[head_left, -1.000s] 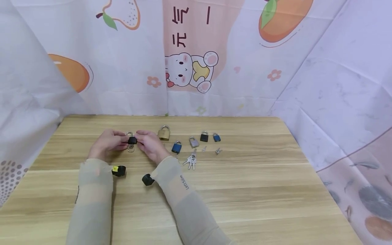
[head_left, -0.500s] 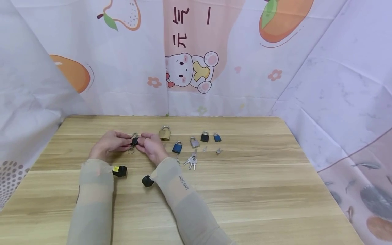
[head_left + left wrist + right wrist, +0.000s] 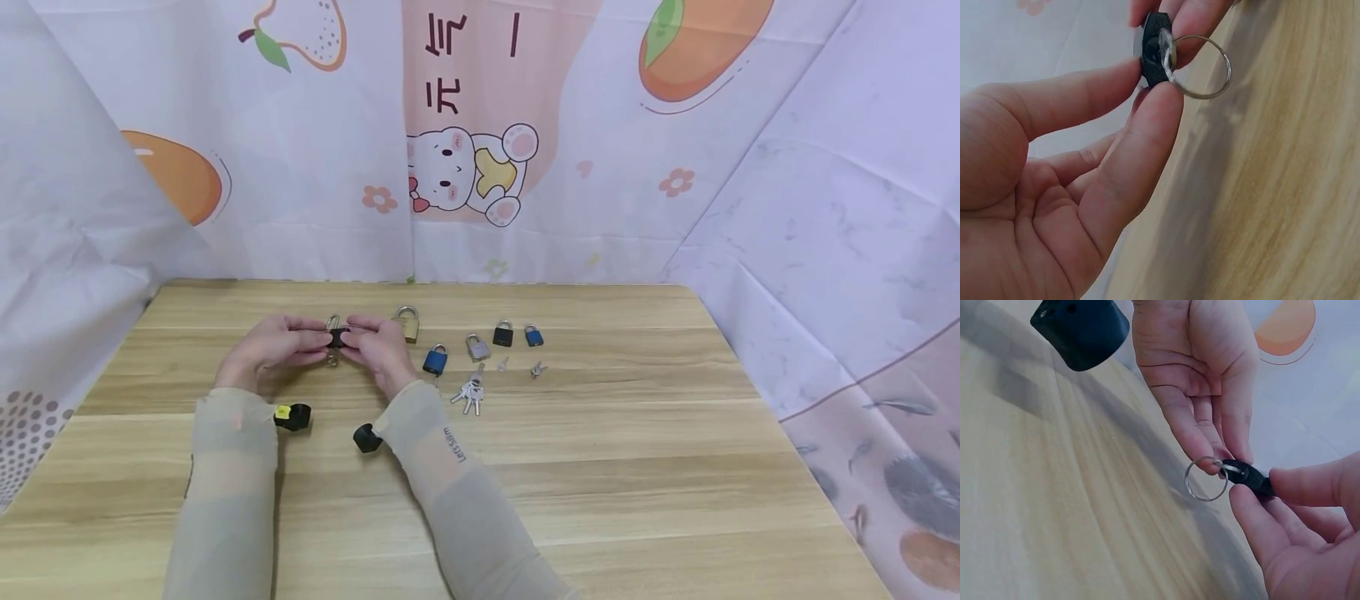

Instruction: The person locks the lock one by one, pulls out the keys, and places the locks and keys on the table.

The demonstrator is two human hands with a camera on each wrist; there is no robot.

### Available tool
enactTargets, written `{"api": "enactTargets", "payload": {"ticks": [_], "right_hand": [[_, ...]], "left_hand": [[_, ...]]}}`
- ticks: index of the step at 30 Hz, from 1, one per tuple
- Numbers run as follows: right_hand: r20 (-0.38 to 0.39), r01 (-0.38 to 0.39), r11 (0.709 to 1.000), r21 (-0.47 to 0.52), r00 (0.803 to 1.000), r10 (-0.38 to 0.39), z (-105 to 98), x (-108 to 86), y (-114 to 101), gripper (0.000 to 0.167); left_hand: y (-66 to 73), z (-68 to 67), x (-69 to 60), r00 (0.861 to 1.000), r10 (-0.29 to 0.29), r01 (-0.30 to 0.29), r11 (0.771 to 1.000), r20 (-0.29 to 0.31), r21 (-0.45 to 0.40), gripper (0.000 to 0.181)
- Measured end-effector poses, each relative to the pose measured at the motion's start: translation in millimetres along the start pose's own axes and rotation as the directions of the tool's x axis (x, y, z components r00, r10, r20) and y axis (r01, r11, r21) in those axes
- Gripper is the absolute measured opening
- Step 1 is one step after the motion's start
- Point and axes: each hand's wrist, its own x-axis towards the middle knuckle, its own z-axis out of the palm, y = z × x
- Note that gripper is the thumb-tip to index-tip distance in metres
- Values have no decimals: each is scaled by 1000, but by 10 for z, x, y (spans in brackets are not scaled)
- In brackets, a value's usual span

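Note:
Above the left part of the table, both hands hold one small black padlock (image 3: pixel 338 337), its shackle pointing away from me. My left hand (image 3: pixel 279 348) pinches its left side between thumb and fingertips. From the other side, my right hand (image 3: pixel 381 348) grips it with thumb and fingers. A key stands in the base of the lock, and a thin metal ring (image 3: pixel 1210 67) hangs from that key. In the right wrist view the ring dangles beside the lock body (image 3: pixel 1249 476). Fingers cover much of the lock.
A brass padlock (image 3: pixel 409 325), partly behind my right hand, stands near a blue padlock (image 3: pixel 435 359), a grey one (image 3: pixel 477 347), a black one (image 3: pixel 503 334) and a small blue one (image 3: pixel 534 336). Keys (image 3: pixel 472 392) lie in front. A printed curtain (image 3: pixel 300 208) borders the wooden table (image 3: pixel 637 467).
Both hands have shifted slightly right and away from me with the black padlock between them. My right hand now covers part of the brass padlock. The other locks stay put.

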Motion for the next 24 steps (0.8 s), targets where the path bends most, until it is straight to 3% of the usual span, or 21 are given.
{"api": "enactTargets", "payload": {"ticks": [7,14,20,24], "right_hand": [[26,24,998,-50,999,-23,-23,-4,-56,31],[15,48,999,10,999,-48,-51,-2,-66,36],[6,43,999,20,999,-43,-59,23,-61,35],[11,40,999,12,999,-40,-64,28,-59,34]], "left_hand": [[-3,-2,-13,999,41,-40,998,15,-58,53],[-6,1,-39,997,83,-81,987,5,-140,43],[9,7,-50,990,139,-141,987,-28,-79,47],[16,17,-57,988,146,-149,986,-46,-74,50]]}}
